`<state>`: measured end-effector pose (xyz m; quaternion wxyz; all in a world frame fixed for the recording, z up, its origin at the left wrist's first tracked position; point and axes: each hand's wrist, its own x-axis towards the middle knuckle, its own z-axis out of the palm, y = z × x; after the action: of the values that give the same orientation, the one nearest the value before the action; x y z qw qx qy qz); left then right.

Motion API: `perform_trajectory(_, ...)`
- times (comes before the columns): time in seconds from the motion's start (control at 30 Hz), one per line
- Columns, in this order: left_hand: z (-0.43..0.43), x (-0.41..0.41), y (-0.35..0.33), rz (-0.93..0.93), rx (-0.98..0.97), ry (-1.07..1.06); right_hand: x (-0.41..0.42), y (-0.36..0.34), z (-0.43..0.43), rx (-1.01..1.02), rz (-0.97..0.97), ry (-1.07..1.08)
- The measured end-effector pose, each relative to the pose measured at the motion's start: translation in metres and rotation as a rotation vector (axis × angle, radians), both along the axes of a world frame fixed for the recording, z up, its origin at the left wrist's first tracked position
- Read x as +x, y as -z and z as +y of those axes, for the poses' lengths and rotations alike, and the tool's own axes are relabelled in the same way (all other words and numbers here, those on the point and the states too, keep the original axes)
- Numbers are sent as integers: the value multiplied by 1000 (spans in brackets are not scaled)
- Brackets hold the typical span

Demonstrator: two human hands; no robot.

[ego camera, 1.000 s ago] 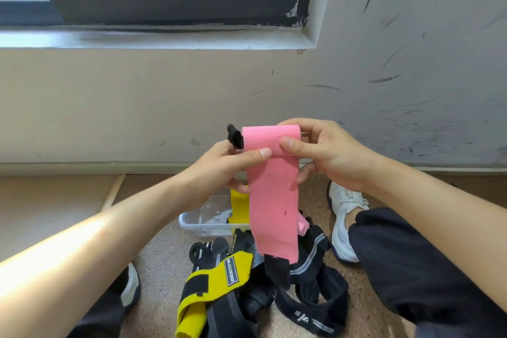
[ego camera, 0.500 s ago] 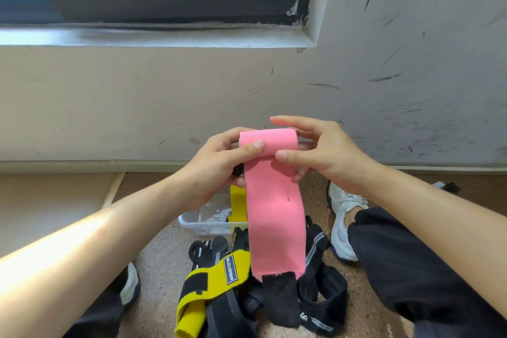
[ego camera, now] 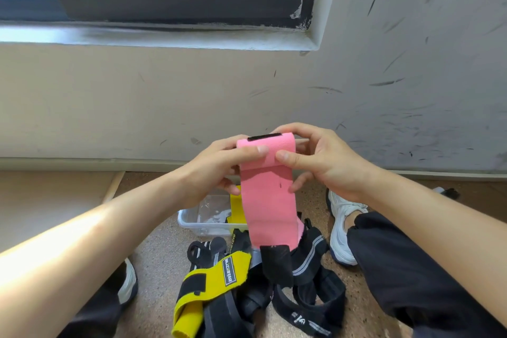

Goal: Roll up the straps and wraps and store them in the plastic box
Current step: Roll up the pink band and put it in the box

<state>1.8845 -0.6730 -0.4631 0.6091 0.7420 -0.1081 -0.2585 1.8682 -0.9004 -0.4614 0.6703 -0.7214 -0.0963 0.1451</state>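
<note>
A pink wrap [ego camera: 270,200] hangs in front of me, its top end curled into a small roll with a black strip showing on top. My left hand [ego camera: 219,167] and my right hand [ego camera: 321,162] pinch that roll from either side, thumbs on the front. The wrap's black tail end [ego camera: 275,265] dangles over a pile on the floor. In that pile lie a yellow wrap [ego camera: 211,282] and several black straps [ego camera: 307,299]. Behind the pink wrap stands the clear plastic box [ego camera: 197,221], partly hidden, with a yellow piece [ego camera: 237,207] inside.
I sit on a speckled brown floor facing a scuffed wall [ego camera: 411,90] under a dark window frame. My white shoe [ego camera: 341,228] rests right of the pile, another shoe [ego camera: 129,280] on the left. A pale board [ego camera: 49,200] lies at the left.
The roll at the top has grown as both hands turned it. The black end that stuck out at the top left is now wound in, and the hanging tail is shorter.
</note>
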Motion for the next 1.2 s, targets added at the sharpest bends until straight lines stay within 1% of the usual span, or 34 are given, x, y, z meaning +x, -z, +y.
perform_trajectory(0.07,0,0,-1,34,19,6,0,3,1,-6,-39,15)
perform_trajectory(0.13,-1,-1,-1,24,13,0,-1,7,2,6,-80,25)
perform_trajectory(0.27,1,0,1,-13,-71,-37,-4,6,5,5,-123,43)
perform_trajectory(0.33,1,0,0,-48,-93,-56,-3,1,5,-26,-71,51)
perform_trajectory(0.4,0,0,0,-91,-115,-71,-2,-3,4,-71,27,32)
perform_trajectory(0.5,-2,-1,-1,-151,-131,-94,-4,-5,3,-96,161,-95)
perform_trajectory(0.57,-3,-4,-1,-196,-127,-101,-4,-6,3,-75,182,-108)
perform_trajectory(0.67,-5,-7,-1,-249,-134,-97,-3,-7,3,-46,162,-72)
perform_trajectory(0.77,-3,-6,-2,-209,-70,-106,-2,-6,3,-40,136,-38)
perform_trajectory(0.83,-1,-4,-1,-120,-7,-104,-1,-4,1,-18,124,-30)
perform_trajectory(0.9,0,-3,0,-2,5,-45,0,-4,-1,2,104,-37)
perform_trajectory(0.97,0,-3,-1,68,8,-10,0,-3,-2,19,82,-38)
perform_trajectory(1.1,1,-1,-1,35,25,-62,-1,3,1,8,-20,-7)
perform_trajectory(1.2,0,-2,1,0,-33,-112,-3,3,4,-33,-101,-2)
